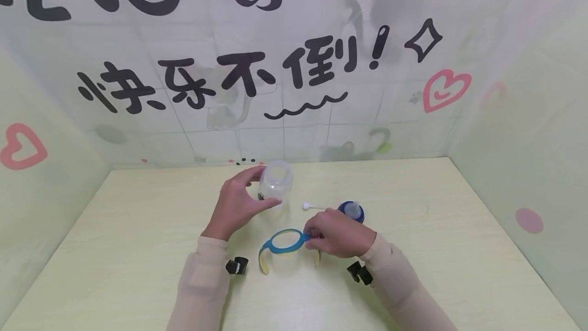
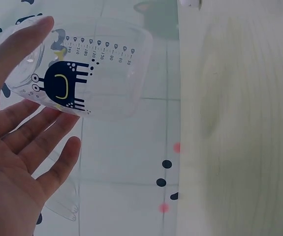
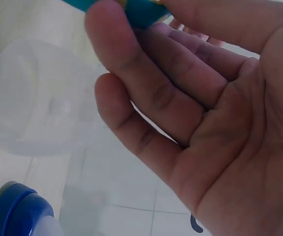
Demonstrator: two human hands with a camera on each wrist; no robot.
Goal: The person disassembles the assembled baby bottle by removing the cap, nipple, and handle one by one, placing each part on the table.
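Note:
A clear baby bottle (image 1: 277,180), without a cap, is gripped by my left hand (image 1: 236,201) between thumb and fingers. Its dark crab print (image 2: 62,84) and measuring scale show in the left wrist view, mouth end upward. Whether its base touches the table cannot be told. My right hand (image 1: 341,234) pinches one side of a blue bottle-handle ring (image 1: 281,251) with two yellow-lined grips. Just behind that hand stands a blue collar with a clear nipple (image 1: 352,210), partly hidden by it. Close by lies a thin straw with a white end (image 1: 307,206).
The pale wooden table (image 1: 138,249) runs back to a printed wall sheet (image 1: 257,139) with large black lettering. Side sheets with pink hearts flank it. A black clip (image 1: 237,266) sits at the left wrist, another (image 1: 360,273) at the right.

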